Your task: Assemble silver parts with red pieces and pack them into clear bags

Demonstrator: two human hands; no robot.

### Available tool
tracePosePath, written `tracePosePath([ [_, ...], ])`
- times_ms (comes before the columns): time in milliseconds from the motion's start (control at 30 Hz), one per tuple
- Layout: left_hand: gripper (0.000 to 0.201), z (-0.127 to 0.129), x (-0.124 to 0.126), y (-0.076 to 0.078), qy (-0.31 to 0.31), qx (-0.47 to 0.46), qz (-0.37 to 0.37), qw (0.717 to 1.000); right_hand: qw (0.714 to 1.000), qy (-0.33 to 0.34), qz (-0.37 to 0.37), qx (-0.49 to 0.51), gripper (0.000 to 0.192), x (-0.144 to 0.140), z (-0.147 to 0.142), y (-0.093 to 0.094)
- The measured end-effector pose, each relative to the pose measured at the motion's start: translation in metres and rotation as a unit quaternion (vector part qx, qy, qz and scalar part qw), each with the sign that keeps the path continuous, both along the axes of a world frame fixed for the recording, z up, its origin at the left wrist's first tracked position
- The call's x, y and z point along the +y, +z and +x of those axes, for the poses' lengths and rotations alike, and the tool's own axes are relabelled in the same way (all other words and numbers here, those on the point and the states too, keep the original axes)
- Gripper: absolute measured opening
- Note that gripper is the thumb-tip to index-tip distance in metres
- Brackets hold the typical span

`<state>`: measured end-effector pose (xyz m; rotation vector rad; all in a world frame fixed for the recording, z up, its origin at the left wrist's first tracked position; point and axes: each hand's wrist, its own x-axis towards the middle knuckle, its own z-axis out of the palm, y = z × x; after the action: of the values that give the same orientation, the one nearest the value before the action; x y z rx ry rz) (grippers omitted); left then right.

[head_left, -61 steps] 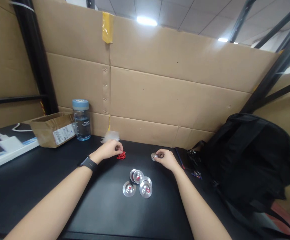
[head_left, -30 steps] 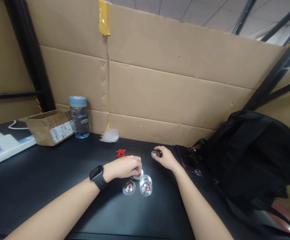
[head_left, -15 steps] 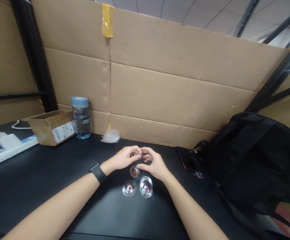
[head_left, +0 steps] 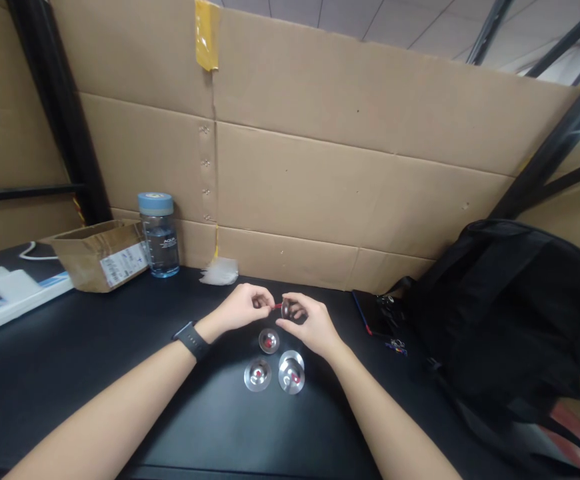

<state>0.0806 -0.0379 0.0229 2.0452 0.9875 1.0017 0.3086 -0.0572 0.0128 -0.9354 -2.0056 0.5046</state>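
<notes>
My left hand (head_left: 240, 308), with a black watch on its wrist, pinches a small red piece (head_left: 277, 306) at its fingertips. My right hand (head_left: 307, 325) holds a small silver disc (head_left: 288, 308) right against that red piece. The two hands meet a little above the black table (head_left: 70, 373). Below them three silver discs with red centres lie on the table: one (head_left: 269, 341) nearest the hands, one (head_left: 257, 374) at front left and one (head_left: 291, 373) at front right.
A blue-capped water bottle (head_left: 159, 234), an open cardboard box (head_left: 100, 254) and a white charger with a cable (head_left: 7, 291) stand at the left. A crumpled clear bag (head_left: 219, 272) lies by the cardboard wall. A black backpack (head_left: 510, 313) fills the right side.
My left hand left the red pile, touched the discs, then rose with a red piece. My right hand brought its silver disc over from the right to meet it. One disc fewer lies on the table.
</notes>
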Motion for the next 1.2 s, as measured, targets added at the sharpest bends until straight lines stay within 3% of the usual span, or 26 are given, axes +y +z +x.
tracePosePath([
  [167,0.018,-0.043,0.022,0.005,0.129,0.081,0.082,0.985,0.993,-0.11,0.051,0.002,0.046,0.024,0.027,-0.001],
  [233,0.017,-0.057,0.027,0.008,0.152,0.135,0.105,0.974,0.988,-0.149,0.048,-0.01,0.045,0.034,0.041,-0.004],
  [367,0.017,-0.069,0.03,0.01,0.103,0.195,0.109,0.969,0.982,-0.184,0.009,-0.048,0.044,0.048,0.061,-0.014],
  [500,0.015,-0.069,0.03,0.008,0.054,0.218,0.1,0.969,0.98,-0.174,-0.037,-0.093,0.034,0.053,0.069,-0.023],
  [933,0.015,-0.068,0.032,-0.002,0.053,0.256,0.133,0.956,0.979,-0.149,-0.064,-0.125,0.029,0.055,0.067,-0.028],
  [1067,0.016,-0.056,0.025,0.004,0.047,0.251,0.166,0.953,0.98,-0.141,-0.056,-0.13,0.03,0.055,0.068,-0.029],
  [1200,0.014,-0.029,0.004,0.01,-0.049,0.248,0.15,0.956,0.979,-0.149,-0.033,-0.135,0.028,0.056,0.068,-0.028],
])
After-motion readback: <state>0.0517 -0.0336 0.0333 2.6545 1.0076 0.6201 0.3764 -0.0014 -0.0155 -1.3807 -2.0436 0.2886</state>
